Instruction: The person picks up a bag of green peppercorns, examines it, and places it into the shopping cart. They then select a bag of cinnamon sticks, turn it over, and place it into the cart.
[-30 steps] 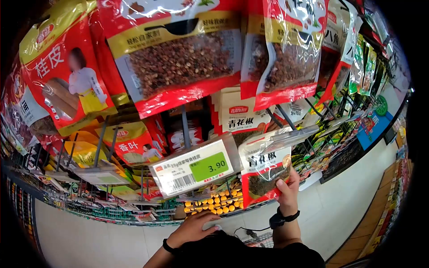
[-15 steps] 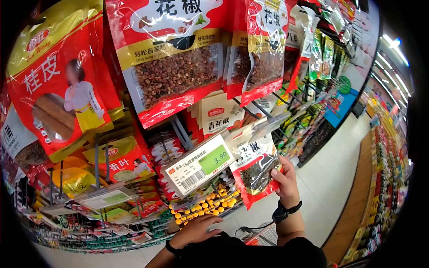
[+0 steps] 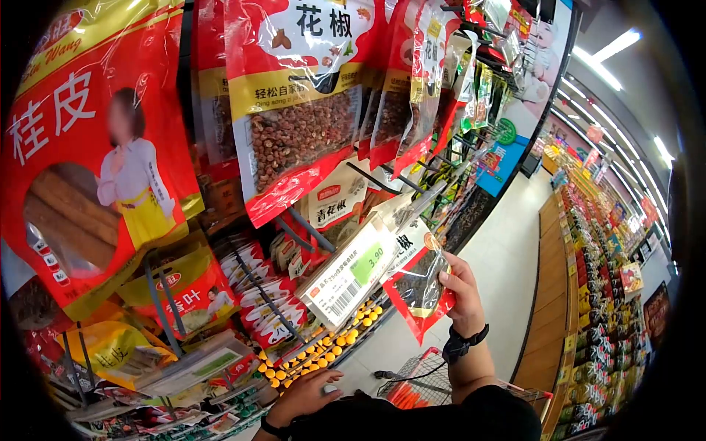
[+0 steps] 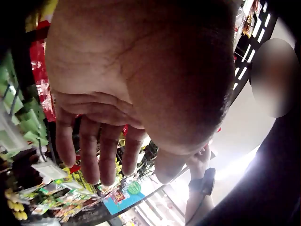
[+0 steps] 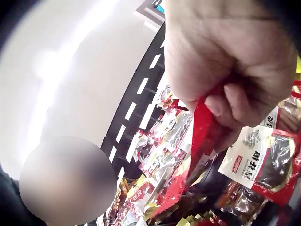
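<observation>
My right hand pinches the edge of a small red-and-white spice packet, thumb on its front. Dark green peppercorns show through the packet's window, and a price tag reading 3.90 overlaps its upper left. In the right wrist view the fingers of the right hand curl round the packet's red edge. Low in front of the body, my left hand holds nothing. Its fingers hang loosely extended in the left wrist view, where the palm of the left hand shows.
Large bags of red peppercorns and cinnamon bark hang on hooks close in front. Metal hooks jut out below them. Beneath the hands stands a shopping cart. To the right, an aisle floor runs beside a wooden-edged display.
The head view has swung to the right, showing more of the aisle. My right hand keeps its pinch on the packet, which now sits farther behind the price tag. The left hand remains low.
</observation>
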Motion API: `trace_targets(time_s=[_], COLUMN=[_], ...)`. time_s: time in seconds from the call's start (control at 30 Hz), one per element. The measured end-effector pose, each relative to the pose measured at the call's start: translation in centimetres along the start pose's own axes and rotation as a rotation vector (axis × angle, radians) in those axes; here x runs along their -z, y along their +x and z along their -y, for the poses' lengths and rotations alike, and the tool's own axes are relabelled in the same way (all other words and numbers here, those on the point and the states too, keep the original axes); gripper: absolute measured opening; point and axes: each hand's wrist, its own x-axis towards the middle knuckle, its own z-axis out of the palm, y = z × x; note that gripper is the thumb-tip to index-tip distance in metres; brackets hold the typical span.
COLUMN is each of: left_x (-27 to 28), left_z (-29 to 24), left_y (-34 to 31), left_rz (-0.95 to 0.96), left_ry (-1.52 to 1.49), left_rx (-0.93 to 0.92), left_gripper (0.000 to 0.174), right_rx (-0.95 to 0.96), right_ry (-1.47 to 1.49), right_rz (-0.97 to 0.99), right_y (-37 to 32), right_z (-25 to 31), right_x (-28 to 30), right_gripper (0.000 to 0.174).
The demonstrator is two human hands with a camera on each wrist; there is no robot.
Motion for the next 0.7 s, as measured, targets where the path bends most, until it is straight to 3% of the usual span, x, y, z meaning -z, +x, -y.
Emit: trace_targets(time_s=[0.3,0.57,0.67,0.7], left_x=[1.2,1.4,1.0,0.8], left_z=[0.1,-0.2,0.3,0.3], left_y=[-0.2,-0.4,-0.2,-0.1], left_rz=[0.014,-0.016,-0.031,-0.030], left_ry=[-0.018,0.078,0.059,0.046], left_rx=[-0.045,-0.069,-0.101,-0.101], left_gripper=[0.050,0.045,0.046,0.048], right_rx=[-0.057,-0.073,-0.005,-0.015], right_ry=[0.094,0.151,0.139,0.184], right_rz=[-0.023,0.091,-0.086,-0.006], right_y=[0.0,0.6,0.6,1.2], right_z=[0.7,2.1,1.2,1.0], right_x=[1.2,1.5,0.6,0.1], right_gripper=[0.047,0.049,0.049,0.048])
